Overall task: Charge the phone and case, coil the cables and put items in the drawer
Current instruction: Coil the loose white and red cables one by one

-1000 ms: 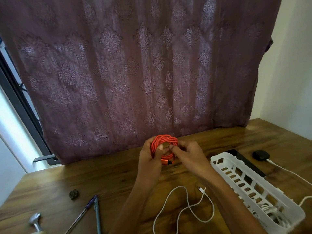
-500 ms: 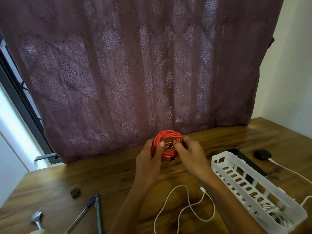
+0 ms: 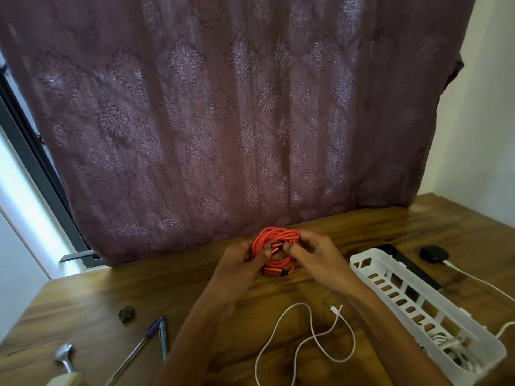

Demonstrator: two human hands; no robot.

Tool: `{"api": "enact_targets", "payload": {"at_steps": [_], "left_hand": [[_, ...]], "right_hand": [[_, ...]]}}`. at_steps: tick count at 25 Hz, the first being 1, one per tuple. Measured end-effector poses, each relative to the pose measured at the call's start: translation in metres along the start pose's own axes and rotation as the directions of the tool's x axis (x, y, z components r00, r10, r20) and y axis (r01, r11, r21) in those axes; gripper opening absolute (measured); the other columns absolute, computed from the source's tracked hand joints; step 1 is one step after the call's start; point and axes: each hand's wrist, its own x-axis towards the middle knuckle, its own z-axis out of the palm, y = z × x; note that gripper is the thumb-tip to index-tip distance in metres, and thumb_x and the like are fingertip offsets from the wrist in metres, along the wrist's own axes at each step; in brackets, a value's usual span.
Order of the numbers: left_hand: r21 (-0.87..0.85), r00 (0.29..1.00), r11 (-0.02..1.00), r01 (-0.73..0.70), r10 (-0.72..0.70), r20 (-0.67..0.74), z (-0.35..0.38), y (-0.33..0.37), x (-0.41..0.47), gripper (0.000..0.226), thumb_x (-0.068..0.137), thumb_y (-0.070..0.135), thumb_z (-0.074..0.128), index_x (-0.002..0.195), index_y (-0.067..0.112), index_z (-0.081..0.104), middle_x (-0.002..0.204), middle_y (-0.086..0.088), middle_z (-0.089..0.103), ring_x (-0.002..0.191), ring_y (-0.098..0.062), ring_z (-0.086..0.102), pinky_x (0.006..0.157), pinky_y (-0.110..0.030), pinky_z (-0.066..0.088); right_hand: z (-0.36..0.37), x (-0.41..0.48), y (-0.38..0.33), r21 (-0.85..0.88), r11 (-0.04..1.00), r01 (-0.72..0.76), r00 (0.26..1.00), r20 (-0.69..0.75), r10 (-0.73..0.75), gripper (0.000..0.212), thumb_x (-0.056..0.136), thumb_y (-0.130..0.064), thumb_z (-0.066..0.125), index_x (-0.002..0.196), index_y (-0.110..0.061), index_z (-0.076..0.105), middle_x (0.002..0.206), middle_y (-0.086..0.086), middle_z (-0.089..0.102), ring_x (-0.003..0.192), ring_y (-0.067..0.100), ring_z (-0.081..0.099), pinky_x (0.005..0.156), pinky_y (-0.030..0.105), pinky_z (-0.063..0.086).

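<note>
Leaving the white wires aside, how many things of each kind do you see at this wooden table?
Coiled orange cable: 1
Pens (purple pen, teal pen): 2
Metal spoon: 1
White slotted plastic basket: 1
Flat black phone: 1
Small rounded black case: 1
Small dark lump: 1
Total: 8

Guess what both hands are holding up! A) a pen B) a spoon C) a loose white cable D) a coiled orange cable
D: the left hand and right hand both grip the coiled orange cable, while the white cable lies loose on the table.
</note>
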Motion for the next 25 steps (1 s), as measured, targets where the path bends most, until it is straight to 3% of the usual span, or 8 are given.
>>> {"api": "enact_targets", "payload": {"at_steps": [3, 6, 10, 13, 17, 21, 23, 25], "left_hand": [[-0.013, 0.999, 1.000, 0.022, -0.022, 0.029, -0.001, -0.005, 0.000, 0.022, 0.090, 0.004, 0.053, 0.109, 0.002, 0.063, 0.104, -0.016, 0.070, 0.100, -0.028, 0.066, 0.095, -0.044, 0.049], [-0.063, 0.998, 0.997, 0.053, -0.052, 0.017, 0.003, -0.002, -0.001, 0.021, 0.089, 0.002, 0.054, 0.106, 0.006, 0.065, 0.102, -0.014, 0.071, 0.098, -0.026, 0.067, 0.094, -0.044, 0.050], [-0.070, 0.992, 0.997, 0.018, -0.027, -0.124, 0.010, 0.001, -0.004, 0.016, 0.084, 0.003, 0.062, 0.098, 0.008, 0.069, 0.095, -0.013, 0.073, 0.092, -0.025, 0.069, 0.088, -0.040, 0.054], [-0.127, 0.990, 0.992, 0.025, -0.042, -0.134, 0.005, 0.001, -0.006, 0.019, 0.082, 0.004, 0.065, 0.100, 0.005, 0.069, 0.096, -0.014, 0.072, 0.092, -0.024, 0.069, 0.086, -0.035, 0.054], [-0.241, 0.994, 0.967, 0.079, -0.096, -0.058, 0.001, -0.002, -0.011, 0.021, 0.083, 0.001, 0.060, 0.103, -0.001, 0.065, 0.095, -0.014, 0.072, 0.083, -0.017, 0.070, 0.075, -0.026, 0.057], [-0.366, 0.991, 0.921, 0.137, -0.128, 0.049, -0.004, -0.003, -0.012, 0.018, 0.089, 0.006, 0.052, 0.100, 0.000, 0.065, 0.087, -0.008, 0.073, 0.078, -0.012, 0.070, 0.066, -0.021, 0.056], [-0.390, 0.986, 0.906, 0.166, -0.152, 0.066, -0.005, -0.003, -0.013, 0.022, 0.090, 0.010, 0.050, 0.102, -0.003, 0.064, 0.085, -0.007, 0.074, 0.077, -0.012, 0.070, 0.065, -0.021, 0.056], [-0.405, 0.983, 0.896, 0.182, -0.176, 0.054, -0.003, -0.003, -0.012, 0.024, 0.090, 0.013, 0.050, 0.100, -0.003, 0.064, 0.082, -0.006, 0.074, 0.074, -0.011, 0.070, 0.064, -0.021, 0.056]], "right_hand": [[0.000, -0.002, 0.003, -0.082, 0.996, 0.021, 1.000, -0.015, -0.023, 0.013, 0.085, -0.016, 0.064, 0.078, -0.026, 0.069, 0.084, 0.021, 0.069, 0.076, 0.023, 0.063, 0.076, 0.045, 0.052], [0.004, -0.004, 0.005, -0.115, 0.993, 0.020, 0.988, -0.151, -0.038, 0.015, 0.085, -0.016, 0.064, 0.075, -0.028, 0.066, 0.078, 0.005, 0.072, 0.079, 0.023, 0.068, 0.072, 0.035, 0.054], [0.011, -0.002, 0.008, -0.130, 0.991, 0.017, 0.965, -0.258, -0.050, 0.013, 0.083, -0.014, 0.062, 0.077, -0.024, 0.067, 0.076, 0.005, 0.072, 0.074, 0.023, 0.067, 0.068, 0.039, 0.054], [0.010, -0.001, 0.010, 0.021, 1.000, 0.012, 0.987, -0.162, -0.008, 0.018, 0.086, -0.009, 0.060, 0.079, -0.023, 0.068, 0.076, 0.002, 0.071, 0.074, 0.016, 0.066, 0.071, 0.035, 0.054], [0.006, -0.004, 0.009, 0.223, 0.973, -0.051, 0.998, 0.031, 0.045, 0.014, 0.088, -0.004, 0.055, 0.095, -0.005, 0.067, 0.088, 0.009, 0.070, 0.080, 0.015, 0.065, 0.074, 0.019, 0.052], [-0.007, -0.006, 0.013, 0.373, 0.903, -0.215, 0.949, 0.297, 0.103, 0.035, 0.084, -0.019, 0.056, 0.112, 0.002, 0.062, 0.102, 0.013, 0.070, 0.096, 0.018, 0.064, 0.088, 0.030, 0.050], [-0.009, -0.007, 0.015, 0.354, 0.900, -0.252, 0.933, 0.336, 0.129, 0.045, 0.083, -0.023, 0.057, 0.117, 0.006, 0.057, 0.114, 0.023, 0.063, 0.105, 0.028, 0.059, 0.097, 0.041, 0.044], [-0.006, -0.006, 0.015, 0.411, 0.865, -0.288, 0.931, 0.331, 0.153, 0.042, 0.080, -0.019, 0.056, 0.113, 0.008, 0.058, 0.108, 0.022, 0.066, 0.102, 0.026, 0.062, 0.093, 0.036, 0.048]]}}
